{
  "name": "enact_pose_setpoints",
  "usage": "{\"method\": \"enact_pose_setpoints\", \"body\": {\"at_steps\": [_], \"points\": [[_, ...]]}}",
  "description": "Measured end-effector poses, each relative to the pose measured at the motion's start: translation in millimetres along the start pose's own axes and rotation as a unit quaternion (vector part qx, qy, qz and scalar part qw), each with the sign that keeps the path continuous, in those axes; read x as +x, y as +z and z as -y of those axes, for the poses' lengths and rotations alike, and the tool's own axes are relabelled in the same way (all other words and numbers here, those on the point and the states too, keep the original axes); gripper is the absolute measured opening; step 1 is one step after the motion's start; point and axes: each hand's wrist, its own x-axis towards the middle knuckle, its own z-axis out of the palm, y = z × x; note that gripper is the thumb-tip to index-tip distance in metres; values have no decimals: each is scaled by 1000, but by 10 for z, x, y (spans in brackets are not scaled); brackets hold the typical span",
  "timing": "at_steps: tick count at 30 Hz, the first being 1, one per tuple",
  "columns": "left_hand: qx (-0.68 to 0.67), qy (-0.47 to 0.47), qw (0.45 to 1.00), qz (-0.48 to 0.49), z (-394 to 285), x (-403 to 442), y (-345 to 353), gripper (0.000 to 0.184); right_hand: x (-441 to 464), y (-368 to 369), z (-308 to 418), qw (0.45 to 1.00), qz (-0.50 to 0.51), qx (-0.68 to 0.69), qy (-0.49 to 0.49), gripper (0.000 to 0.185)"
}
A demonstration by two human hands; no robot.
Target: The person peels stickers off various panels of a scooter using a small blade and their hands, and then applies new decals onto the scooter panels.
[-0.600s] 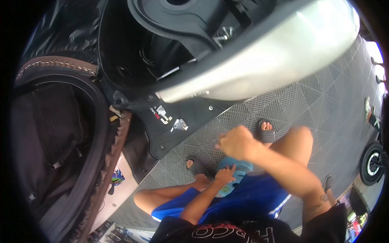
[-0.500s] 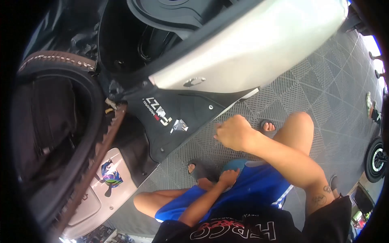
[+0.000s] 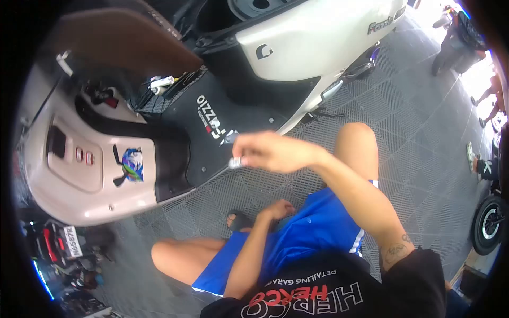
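– "One small whitish piece [image 3: 236, 162] in our head view, near the edge of the footboard mat [image 3: 254, 117]: what could go wrong?"
– "Our right hand [image 3: 273, 152] seems to pinch it; too loose grip could drop it on the floor [image 3: 403, 116]."
– "And our pose?"
– "Right reaches forward; our left hand [image 3: 280, 209] hangs low, fingers curled; whether holding something, we cannot tell."

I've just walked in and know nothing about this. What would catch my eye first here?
Probably the big pale scooter, its glossy side panel sweeping across the top and its front section filling the left. On that front section, a colourful sticker stands out. Near the centre, the person's right hand reaches out beside the black footboard, a small whitish piece at its fingertips.
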Motion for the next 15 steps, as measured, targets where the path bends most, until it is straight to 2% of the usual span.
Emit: {"method": "enact_pose_setpoints", "body": {"at_steps": [1, 2, 3, 4, 5, 7, 11, 15], "points": [[41, -38, 997, -55, -250, -144, -188, 35, -48, -33, 79, 992, -30, 121, -2, 16], [57, 14, 991, -118, -338, -143, -313, 33, -87, -75, 145, 976, -56, 208, -41, 16], [72, 66, 979, -181, -413, -135, -434, 31, -164, -142, 258, 970, -83, 228, -25, 13], [-47, 98, 976, -190, -648, -283, -573, 29, -259, -217, 390, 964, -102, 245, -24, 13], [-165, 133, 958, -194, -921, -435, -745, 27, -300, -270, 447, 964, -140, 227, -14, 12], [-235, 203, 916, -254, -1247, -594, -1045, 27, -416, -394, 574, 968, -183, 170, -12, 13], [-267, 301, 840, -363, -1794, -749, -1730, 25, -573, -679, 712, 951, -304, -12, -48, 15], [-214, 395, 720, -528, -2468, -881, -2302, 18, -479, -909, 700, 886, -380, -264, -28, 10]]}}
